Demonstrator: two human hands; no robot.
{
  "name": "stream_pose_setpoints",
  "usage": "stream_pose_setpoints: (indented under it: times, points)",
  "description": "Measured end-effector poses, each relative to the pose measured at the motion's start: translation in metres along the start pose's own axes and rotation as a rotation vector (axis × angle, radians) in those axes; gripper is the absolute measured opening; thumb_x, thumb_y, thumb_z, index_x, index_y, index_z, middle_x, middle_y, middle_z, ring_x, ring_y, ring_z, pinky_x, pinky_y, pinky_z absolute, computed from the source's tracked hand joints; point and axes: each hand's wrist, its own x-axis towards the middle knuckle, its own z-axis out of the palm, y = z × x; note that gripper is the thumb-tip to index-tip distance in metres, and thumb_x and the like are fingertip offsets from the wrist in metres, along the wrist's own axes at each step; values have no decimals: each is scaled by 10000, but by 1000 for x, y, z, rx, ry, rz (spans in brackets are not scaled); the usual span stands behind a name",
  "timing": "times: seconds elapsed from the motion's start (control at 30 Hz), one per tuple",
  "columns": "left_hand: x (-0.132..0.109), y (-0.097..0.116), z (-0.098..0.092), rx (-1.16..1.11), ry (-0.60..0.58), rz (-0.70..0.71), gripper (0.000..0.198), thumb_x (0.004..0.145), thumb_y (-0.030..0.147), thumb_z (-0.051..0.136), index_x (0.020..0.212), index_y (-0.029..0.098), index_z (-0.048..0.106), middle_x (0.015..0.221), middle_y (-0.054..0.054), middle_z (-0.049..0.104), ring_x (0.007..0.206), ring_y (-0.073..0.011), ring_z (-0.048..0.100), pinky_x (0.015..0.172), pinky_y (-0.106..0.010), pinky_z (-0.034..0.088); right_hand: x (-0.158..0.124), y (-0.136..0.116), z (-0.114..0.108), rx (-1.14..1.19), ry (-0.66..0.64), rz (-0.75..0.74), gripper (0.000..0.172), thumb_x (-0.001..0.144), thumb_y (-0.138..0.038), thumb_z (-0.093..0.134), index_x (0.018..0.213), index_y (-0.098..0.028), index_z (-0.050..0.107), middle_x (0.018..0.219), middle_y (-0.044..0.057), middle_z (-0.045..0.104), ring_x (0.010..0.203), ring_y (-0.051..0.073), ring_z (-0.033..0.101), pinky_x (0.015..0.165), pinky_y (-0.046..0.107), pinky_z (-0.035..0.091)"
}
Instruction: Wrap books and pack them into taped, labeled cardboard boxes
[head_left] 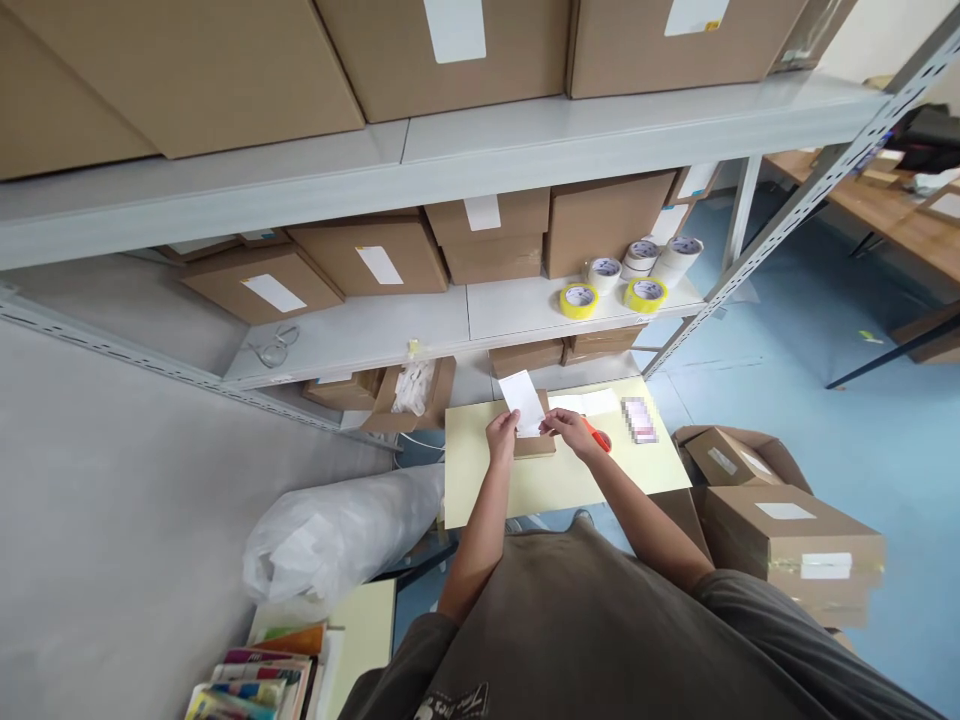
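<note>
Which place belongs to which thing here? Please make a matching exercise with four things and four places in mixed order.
1. white paper sheet
2. yellow tape rolls
3. orange-handled scissors
4. white plastic bag

A. beside the table, at its left
B. held by the left hand and right hand
C. on the table, beside the right hand
D. on the shelf

Pairs: 1-B, 2-D, 3-C, 4-A

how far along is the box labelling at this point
Looks done: the floor boxes beside the table carry white labels. In hand: the left hand and right hand both pinch a white slip above the small box on the table. Left, it seems: the slip is not yet on that box, and more white sheets lie by it.
</note>
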Motion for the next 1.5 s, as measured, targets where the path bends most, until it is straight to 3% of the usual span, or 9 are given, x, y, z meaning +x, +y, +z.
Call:
stream_pose_setpoints:
  times: [0.13, 0.33, 0.67, 0.9, 1.23, 1.33, 1.43, 1.5]
  points:
    - [-3, 0, 11, -7, 6, -3, 635, 557, 686, 919, 838, 132, 787, 751, -63, 738, 683, -172, 657, 649, -286, 512, 1, -2, -10, 31, 3, 9, 339, 843, -561, 758, 875, -231, 688, 891, 56, 805, 867, 216, 752, 816, 342, 549]
    - [-7, 4, 22, 44, 68, 71, 605, 631, 691, 877, 866, 140, 793, 753, -51, 730, 705, -180, 659, 638, -278, 506, 4, -5, -27, 66, -19, 14, 300, 812, -524, 781, 881, -239, 718, 970, 58, 820, 833, 203, 755, 762, 318, 538]
    - [-19, 8, 38, 48, 121, 112, 527, 656, 628, 898, 841, 143, 809, 793, -60, 757, 746, -199, 664, 673, -289, 526, 8, -5, -42, 58, -58, -12, 331, 849, -565, 757, 840, -240, 699, 880, 46, 802, 817, 200, 738, 791, 328, 539]
    - [-22, 5, 44, 73, 143, 126, 532, 690, 633, 867, 877, 138, 811, 789, -62, 753, 744, -198, 672, 676, -289, 521, 4, -9, -51, 54, -64, -2, 320, 843, -549, 763, 860, -231, 725, 959, 58, 810, 826, 195, 734, 751, 307, 533]
    - [-25, 4, 47, 35, 138, 114, 546, 668, 633, 884, 870, 131, 807, 822, -80, 775, 759, -214, 699, 687, -304, 547, 7, -4, -52, 62, -81, -13, 352, 833, -579, 773, 839, -232, 712, 870, 49, 803, 811, 197, 731, 757, 314, 531]
    - [-24, 4, 44, 112, 126, 91, 559, 682, 614, 897, 966, 139, 815, 868, -87, 782, 793, -219, 714, 709, -308, 557, 4, -8, -51, 75, -102, -45, 356, 847, -585, 779, 856, -235, 719, 885, 48, 802, 815, 195, 722, 764, 319, 533]
    - [-29, 10, 44, 273, 151, 153, 611, 662, 494, 957, 1165, 183, 802, 1067, -117, 797, 876, -223, 729, 791, -331, 579, 1, -12, -49, 80, -128, -98, 340, 876, -578, 774, 881, -241, 732, 898, 47, 795, 821, 198, 714, 774, 330, 534]
    - [-35, 15, 46, 344, 55, 221, 528, 712, 483, 934, 1142, 199, 817, 1098, -128, 797, 918, -235, 738, 847, -355, 588, -1, -15, -49, 54, -145, -132, 329, 899, -570, 759, 879, -243, 733, 878, 43, 781, 815, 202, 709, 774, 338, 532]
